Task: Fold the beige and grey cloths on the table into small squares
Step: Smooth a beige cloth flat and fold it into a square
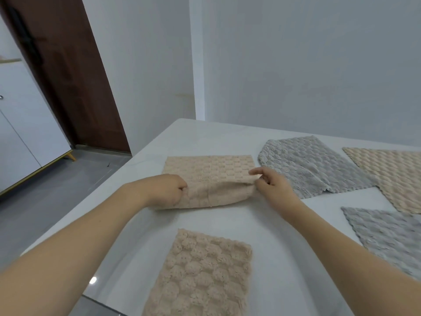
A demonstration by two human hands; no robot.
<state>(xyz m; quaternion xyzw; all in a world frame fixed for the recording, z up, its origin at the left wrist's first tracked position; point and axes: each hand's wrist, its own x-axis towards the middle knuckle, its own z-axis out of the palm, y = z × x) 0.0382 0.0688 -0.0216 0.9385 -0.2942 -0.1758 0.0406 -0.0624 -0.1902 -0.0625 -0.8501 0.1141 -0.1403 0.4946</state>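
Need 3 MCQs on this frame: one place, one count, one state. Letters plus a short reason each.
1. Where does the cloth being folded lie relative to the nearer beige cloth?
A. Farther from the camera
B. Under it
C. To its right, touching it

2. How many grey cloths are in view?
A. One
B. Two
C. Four

3. What are the hands doing?
A. Both rest flat on the table
B. Only the left hand touches cloth
C. Both grip the cloth's lifted near edge

Key:
1 A: it sits beyond the nearer beige cloth, bare table between.
2 B: far grey cloth and near grey cloth.
3 C: left hand and right hand hold opposite ends of the raised edge.
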